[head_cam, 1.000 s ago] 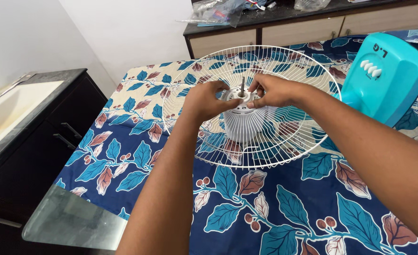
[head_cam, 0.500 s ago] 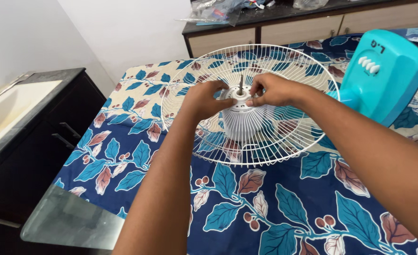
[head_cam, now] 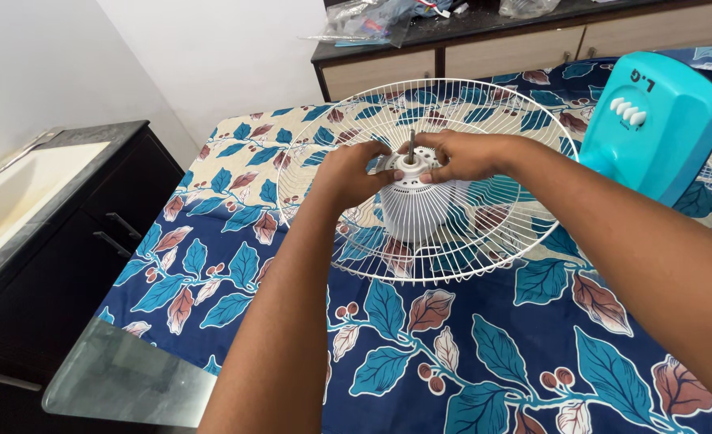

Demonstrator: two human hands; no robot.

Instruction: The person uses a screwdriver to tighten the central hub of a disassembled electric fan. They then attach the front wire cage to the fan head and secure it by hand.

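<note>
The white wire fan guard (head_cam: 428,181) lies dished upward on the leaf-print cloth of the table (head_cam: 484,362), steadied by the white motor housing (head_cam: 411,210) under its centre. The left hand (head_cam: 354,173), at nine o'clock of the steel shaft (head_cam: 411,145), and the right hand (head_cam: 460,155), at three o'clock, each close a pinching grip on the white locking ring (head_cam: 408,165), so both sides are braced. A turquoise fan base (head_cam: 653,128) stands at three o'clock.

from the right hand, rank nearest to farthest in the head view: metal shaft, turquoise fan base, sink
1. metal shaft: just left of the right hand, at the hub of the white fan guard.
2. turquoise fan base: off to the right, on the leaf-print cloth.
3. sink: far left, in the dark counter.
</note>
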